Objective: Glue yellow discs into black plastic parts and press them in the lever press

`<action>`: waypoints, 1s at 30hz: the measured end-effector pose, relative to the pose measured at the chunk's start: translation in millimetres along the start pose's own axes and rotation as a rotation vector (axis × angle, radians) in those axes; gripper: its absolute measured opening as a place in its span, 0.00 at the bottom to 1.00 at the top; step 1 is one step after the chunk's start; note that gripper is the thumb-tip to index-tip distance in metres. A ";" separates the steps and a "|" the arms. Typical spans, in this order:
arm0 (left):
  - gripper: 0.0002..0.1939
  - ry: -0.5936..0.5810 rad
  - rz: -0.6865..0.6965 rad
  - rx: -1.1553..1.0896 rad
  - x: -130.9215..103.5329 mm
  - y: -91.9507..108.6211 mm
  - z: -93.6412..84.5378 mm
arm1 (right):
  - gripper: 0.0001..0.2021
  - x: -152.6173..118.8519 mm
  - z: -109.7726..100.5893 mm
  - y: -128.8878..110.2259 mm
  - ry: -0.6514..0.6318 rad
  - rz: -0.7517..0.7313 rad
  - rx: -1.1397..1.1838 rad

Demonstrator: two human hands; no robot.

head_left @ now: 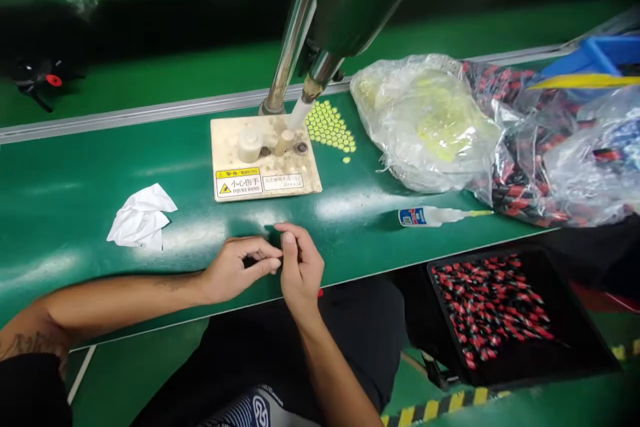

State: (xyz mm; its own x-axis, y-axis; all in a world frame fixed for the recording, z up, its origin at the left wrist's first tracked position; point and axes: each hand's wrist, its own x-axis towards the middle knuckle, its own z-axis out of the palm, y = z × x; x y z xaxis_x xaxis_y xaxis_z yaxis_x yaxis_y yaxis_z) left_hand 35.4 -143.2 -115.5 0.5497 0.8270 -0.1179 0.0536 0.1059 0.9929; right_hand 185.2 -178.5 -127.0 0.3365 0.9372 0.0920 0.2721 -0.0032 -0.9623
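My left hand (237, 269) is over the table's front edge, thumb and index finger pinched together; what they hold, if anything, is too small to tell. Touching its fingertips is my right hand (301, 267), its fingers curled, their contents hidden. Beyond both hands stands a press with a cream base plate (240, 191) carrying warning labels and a white round fixture (249, 145). Small yellow-green discs (329, 127) lie in rows right of the plate. A glue bottle (430, 216) with a pale tip lies on its side to the right.
A crumpled white tissue (141, 217) lies at left on the green table (190, 213). Clear bags of yellow discs (430, 120) and red-and-black parts (520, 193) fill the right side. A black tray (575, 347) of red-and-black pieces sits lower right. The press column (293, 40) rises behind.
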 end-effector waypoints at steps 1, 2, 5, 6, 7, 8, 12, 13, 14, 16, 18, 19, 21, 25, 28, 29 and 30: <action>0.13 0.008 0.018 0.015 0.5 0.0 -0.1 | 0.17 0.8 2.2 0.4 0.014 0.032 0.023; 0.12 0.009 0.043 0.045 1.2 0.0 -0.2 | 0.17 1.2 3.8 0.9 0.032 0.049 0.041; 0.10 -0.020 0.144 0.171 4.1 -0.7 -0.3 | 0.18 1.4 5.1 3.4 0.063 0.053 0.052; 0.10 -0.030 0.178 0.204 5.1 -1.5 -0.2 | 0.18 1.4 4.7 4.5 0.065 0.047 0.045; 0.11 -0.037 0.206 0.229 6.0 -2.5 0.1 | 0.18 1.4 4.1 5.7 0.064 0.044 0.041; 0.11 -0.039 0.226 0.247 6.7 -3.7 0.3 | 0.17 1.6 3.5 6.9 0.062 0.041 0.041; 0.12 -0.018 0.221 0.258 7.9 -7.4 0.7 | 0.16 2.8 3.0 12.1 0.012 0.002 0.087; 0.12 0.001 0.209 0.242 7.7 -7.9 0.5 | 0.16 2.9 3.4 13.2 -0.019 -0.014 0.094; 0.12 0.025 0.195 0.226 7.3 -8.3 0.2 | 0.17 2.8 4.2 14.0 -0.050 -0.031 0.096; 0.12 0.062 0.171 0.225 6.1 -9.2 -0.4 | 0.18 2.8 6.7 14.6 -0.103 -0.061 0.088; 0.13 0.079 0.166 0.263 5.2 -10.7 -0.5 | 0.18 4.4 11.3 12.9 -0.123 -0.090 0.071; 0.13 0.084 0.171 0.285 5.0 -11.7 0.0 | 0.17 6.4 14.6 11.3 -0.120 -0.102 0.060; 0.13 0.117 0.177 0.303 5.7 -13.9 1.8 | 0.18 13.1 22.4 7.5 -0.110 -0.121 0.039; 0.15 0.277 0.140 0.289 7.3 -17.1 6.3 | 0.20 28.0 33.9 3.5 -0.161 -0.142 0.021; 0.19 0.430 0.099 0.261 4.0 -16.5 6.4 | 0.22 28.5 27.7 6.0 -0.282 -0.170 0.029; 0.21 0.489 0.087 0.251 2.1 -15.7 6.1 | 0.22 26.4 22.8 7.6 -0.350 -0.186 -0.001; 0.22 0.545 0.077 0.243 -0.1 -14.7 6.1 | 0.21 23.4 17.1 9.4 -0.424 -0.204 -0.047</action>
State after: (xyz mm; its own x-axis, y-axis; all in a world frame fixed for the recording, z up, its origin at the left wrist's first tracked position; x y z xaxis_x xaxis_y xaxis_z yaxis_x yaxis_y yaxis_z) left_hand 39.7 -148.2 -130.0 0.0559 0.9980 0.0280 0.2548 -0.0414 0.9661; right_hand 180.2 -150.6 -138.2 -0.1233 0.9800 0.1560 0.3382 0.1893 -0.9218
